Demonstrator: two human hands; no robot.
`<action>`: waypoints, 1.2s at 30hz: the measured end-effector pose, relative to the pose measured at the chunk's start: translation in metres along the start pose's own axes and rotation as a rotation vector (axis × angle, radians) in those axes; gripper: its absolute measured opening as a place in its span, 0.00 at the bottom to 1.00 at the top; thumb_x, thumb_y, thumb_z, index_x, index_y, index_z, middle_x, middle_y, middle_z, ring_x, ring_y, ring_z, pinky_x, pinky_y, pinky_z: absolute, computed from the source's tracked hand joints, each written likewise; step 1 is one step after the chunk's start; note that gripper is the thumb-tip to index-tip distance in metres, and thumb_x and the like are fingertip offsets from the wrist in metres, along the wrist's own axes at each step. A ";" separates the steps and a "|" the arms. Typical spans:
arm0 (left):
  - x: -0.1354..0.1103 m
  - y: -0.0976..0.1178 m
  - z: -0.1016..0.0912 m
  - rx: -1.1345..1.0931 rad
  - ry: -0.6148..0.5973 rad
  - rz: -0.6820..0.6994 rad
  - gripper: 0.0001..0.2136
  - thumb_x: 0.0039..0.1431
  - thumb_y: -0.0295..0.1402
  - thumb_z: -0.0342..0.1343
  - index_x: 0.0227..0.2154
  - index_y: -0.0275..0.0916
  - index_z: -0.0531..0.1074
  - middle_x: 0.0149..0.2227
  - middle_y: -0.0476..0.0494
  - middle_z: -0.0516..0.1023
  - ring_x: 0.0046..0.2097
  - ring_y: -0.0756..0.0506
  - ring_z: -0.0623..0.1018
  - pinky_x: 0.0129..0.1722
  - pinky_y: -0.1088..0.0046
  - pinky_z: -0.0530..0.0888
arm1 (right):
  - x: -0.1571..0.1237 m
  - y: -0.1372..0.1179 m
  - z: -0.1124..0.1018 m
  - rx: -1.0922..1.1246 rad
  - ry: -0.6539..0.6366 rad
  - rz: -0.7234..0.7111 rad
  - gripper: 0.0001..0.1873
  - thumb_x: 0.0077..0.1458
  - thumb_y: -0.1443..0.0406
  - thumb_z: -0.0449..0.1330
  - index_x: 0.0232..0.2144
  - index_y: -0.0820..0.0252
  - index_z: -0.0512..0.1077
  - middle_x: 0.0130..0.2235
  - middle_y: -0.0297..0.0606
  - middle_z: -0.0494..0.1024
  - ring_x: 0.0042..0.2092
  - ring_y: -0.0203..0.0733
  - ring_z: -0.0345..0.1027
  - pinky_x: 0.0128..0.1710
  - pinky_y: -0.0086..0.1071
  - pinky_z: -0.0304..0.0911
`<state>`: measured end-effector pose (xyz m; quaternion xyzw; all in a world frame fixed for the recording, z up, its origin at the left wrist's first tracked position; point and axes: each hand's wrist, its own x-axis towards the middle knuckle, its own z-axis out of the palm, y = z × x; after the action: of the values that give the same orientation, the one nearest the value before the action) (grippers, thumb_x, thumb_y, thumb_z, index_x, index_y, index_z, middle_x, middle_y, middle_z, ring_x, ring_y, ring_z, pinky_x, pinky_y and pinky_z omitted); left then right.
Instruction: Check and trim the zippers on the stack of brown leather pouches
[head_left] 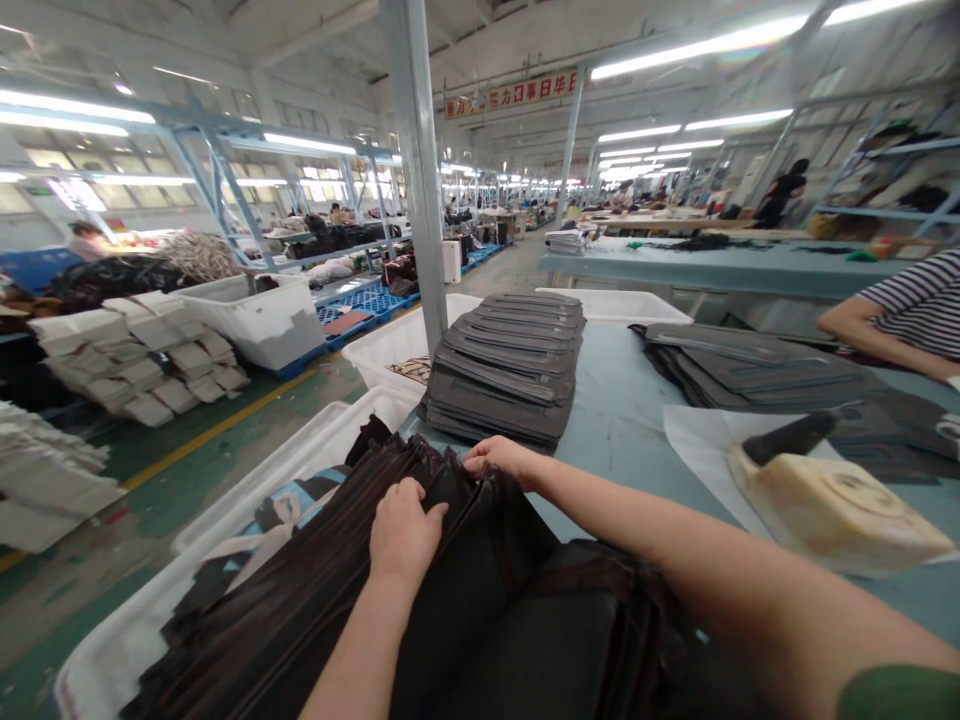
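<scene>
A thick bundle of dark brown leather pieces (315, 590) lies across the table's near left corner and over a white bin. My left hand (403, 535) rests on top of the bundle, fingers curled down into the pieces. My right hand (501, 458) grips the bundle's far edge, fingers bent over it. Just beyond my right hand stands a neat stack of dark grey flat pieces (510, 365).
A yellowish container with a black-handled tool (825, 500) sits on white paper at the right. More dark pieces (750, 365) spread in front of a person in a striped sleeve (900, 315). White bins (247, 480) line the table's left side. A steel post (420, 170) rises behind.
</scene>
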<state>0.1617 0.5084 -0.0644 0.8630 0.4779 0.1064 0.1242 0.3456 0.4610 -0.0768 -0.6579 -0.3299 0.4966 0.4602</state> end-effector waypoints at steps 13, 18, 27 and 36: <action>-0.006 0.018 -0.021 -0.099 -0.285 0.125 0.11 0.48 0.40 0.52 0.34 0.43 0.67 0.34 0.46 0.75 0.38 0.42 0.73 0.34 0.70 0.67 | -0.024 -0.005 -0.008 -0.232 0.060 -0.137 0.10 0.41 0.69 0.59 0.31 0.64 0.70 0.25 0.31 0.69 0.23 0.29 0.59 0.22 0.23 0.55; -0.013 0.029 -0.031 -0.439 -0.390 0.263 0.13 0.49 0.33 0.50 0.40 0.41 0.69 0.39 0.48 0.75 0.42 0.46 0.73 0.43 0.74 0.66 | -0.056 -0.015 -0.017 -0.366 0.056 -0.192 0.07 0.38 0.68 0.61 0.26 0.62 0.69 0.22 0.27 0.65 0.24 0.28 0.56 0.23 0.23 0.53; -0.037 0.048 -0.034 -0.380 -0.443 0.335 0.21 0.47 0.32 0.52 0.48 0.38 0.63 0.48 0.42 0.70 0.49 0.43 0.69 0.48 0.72 0.63 | -0.100 -0.026 -0.020 -0.219 -0.151 -0.031 0.13 0.40 0.58 0.61 0.24 0.63 0.69 0.20 0.28 0.64 0.24 0.30 0.56 0.24 0.24 0.55; -0.069 0.079 -0.051 0.048 -0.455 0.461 0.22 0.51 0.31 0.47 0.50 0.31 0.59 0.34 0.35 0.75 0.38 0.37 0.74 0.35 0.65 0.68 | -0.126 -0.020 -0.006 0.012 0.001 0.088 0.16 0.39 0.55 0.62 0.21 0.62 0.65 0.17 0.28 0.65 0.19 0.29 0.55 0.20 0.24 0.52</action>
<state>0.1737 0.4148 0.0044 0.9529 0.2323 -0.0751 0.1799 0.3151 0.3539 -0.0138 -0.6692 -0.2971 0.5180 0.4421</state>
